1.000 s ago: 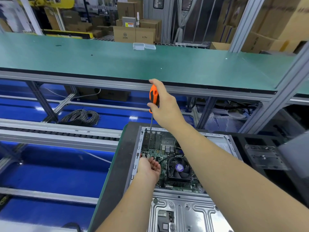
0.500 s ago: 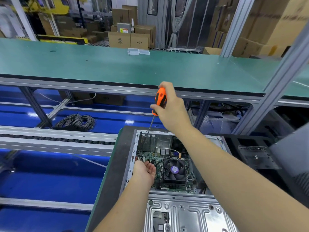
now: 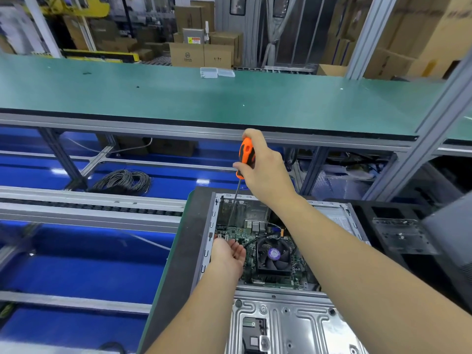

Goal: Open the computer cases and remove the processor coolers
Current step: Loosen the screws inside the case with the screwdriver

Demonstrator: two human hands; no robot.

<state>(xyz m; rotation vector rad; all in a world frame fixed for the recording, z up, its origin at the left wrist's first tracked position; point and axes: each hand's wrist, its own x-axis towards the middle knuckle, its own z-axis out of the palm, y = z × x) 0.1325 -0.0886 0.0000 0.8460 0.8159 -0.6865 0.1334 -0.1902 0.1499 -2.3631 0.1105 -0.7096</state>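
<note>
Gripping the screwdriver [image 3: 246, 156] upright in my right hand [image 3: 264, 172], I aim at a motherboard screw; my left hand [image 3: 228, 254] rests relaxed, steadying beside the cooler [image 3: 273, 254].

Across the far side runs a long green table [image 3: 178, 98], and at its far edge sit clear plastic boxes [image 3: 216, 72]. Behind it, stacked cardboard cartons [image 3: 201, 56]. Down left, a coil of dark cable [image 3: 122, 180] lies on the blue floor [image 3: 63, 267] beside a roller conveyor [image 3: 89, 204].
</note>
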